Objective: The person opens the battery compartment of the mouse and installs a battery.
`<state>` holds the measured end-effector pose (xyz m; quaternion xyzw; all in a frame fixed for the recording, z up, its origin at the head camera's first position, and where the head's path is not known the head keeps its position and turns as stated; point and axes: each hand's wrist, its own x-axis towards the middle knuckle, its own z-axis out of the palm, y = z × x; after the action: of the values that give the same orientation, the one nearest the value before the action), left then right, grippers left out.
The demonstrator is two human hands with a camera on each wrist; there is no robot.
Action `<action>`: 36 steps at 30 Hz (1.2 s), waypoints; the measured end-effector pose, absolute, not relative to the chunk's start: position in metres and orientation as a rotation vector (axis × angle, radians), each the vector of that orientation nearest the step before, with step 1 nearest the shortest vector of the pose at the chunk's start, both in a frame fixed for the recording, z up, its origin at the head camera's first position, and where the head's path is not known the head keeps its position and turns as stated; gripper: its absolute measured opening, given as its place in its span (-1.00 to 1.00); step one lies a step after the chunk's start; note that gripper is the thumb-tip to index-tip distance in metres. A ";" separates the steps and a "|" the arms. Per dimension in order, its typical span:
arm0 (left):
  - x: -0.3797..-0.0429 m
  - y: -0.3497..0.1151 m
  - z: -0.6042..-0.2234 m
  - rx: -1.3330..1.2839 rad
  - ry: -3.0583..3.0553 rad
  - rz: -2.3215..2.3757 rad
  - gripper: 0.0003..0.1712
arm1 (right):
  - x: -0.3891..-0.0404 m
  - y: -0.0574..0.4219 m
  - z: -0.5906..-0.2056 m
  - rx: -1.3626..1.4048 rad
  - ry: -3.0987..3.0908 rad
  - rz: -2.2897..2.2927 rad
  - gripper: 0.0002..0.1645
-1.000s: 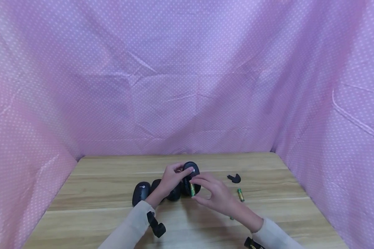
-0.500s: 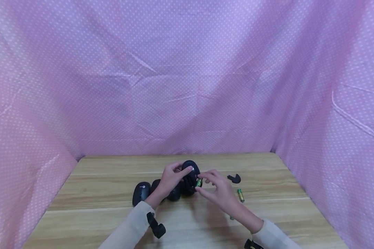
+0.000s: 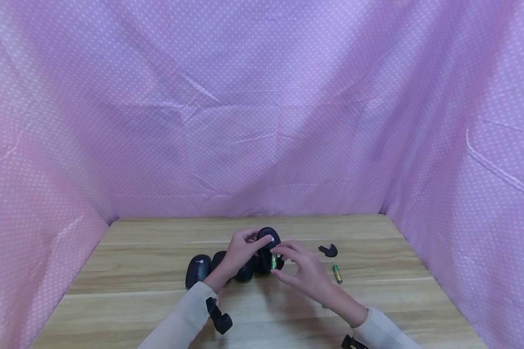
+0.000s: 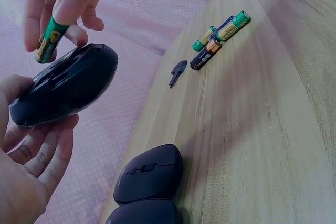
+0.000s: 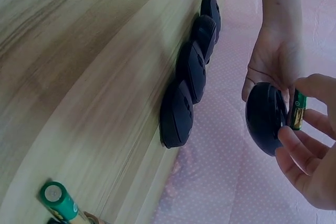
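Observation:
My left hand [image 3: 240, 249] holds a black computer mouse [image 4: 71, 87] above the table, thumb on its upturned underside and fingers beneath. Between thumb and fingertips, my right hand [image 3: 307, 274] pinches a green and gold battery [image 4: 51, 39]. In the left wrist view this battery stands close over the mouse's opened underside; in the right wrist view it is right beside the open compartment. The compartment's inside is mostly hidden. A small black cover with a narrow tab [image 3: 329, 250] lies on the table to the right.
Several more black mice [image 5: 177, 114] stand in a row on the wooden table [image 3: 126, 252], left of the held mouse. Loose batteries [image 4: 233, 26] lie at the right, one dark and copper-coloured [image 4: 206, 55]. A pink dotted cloth [image 3: 262, 121] surrounds the table.
The battery in my right hand tilted over half a second ago and is now upright again in the head view, slightly right of its first place. The left hand and mouse shifted little.

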<state>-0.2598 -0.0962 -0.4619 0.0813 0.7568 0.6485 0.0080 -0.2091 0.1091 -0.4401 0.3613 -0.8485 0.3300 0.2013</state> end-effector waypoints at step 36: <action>-0.259 -0.094 -0.457 0.338 2.379 2.013 -0.67 | -0.209 0.091 -0.440 0.874 -2.275 0.633 -0.75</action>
<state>-0.2589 -0.0941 -0.4567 0.1078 0.7589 0.6422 0.0034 -0.2093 0.0905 -0.4405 0.3304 -0.8600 0.2391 0.3066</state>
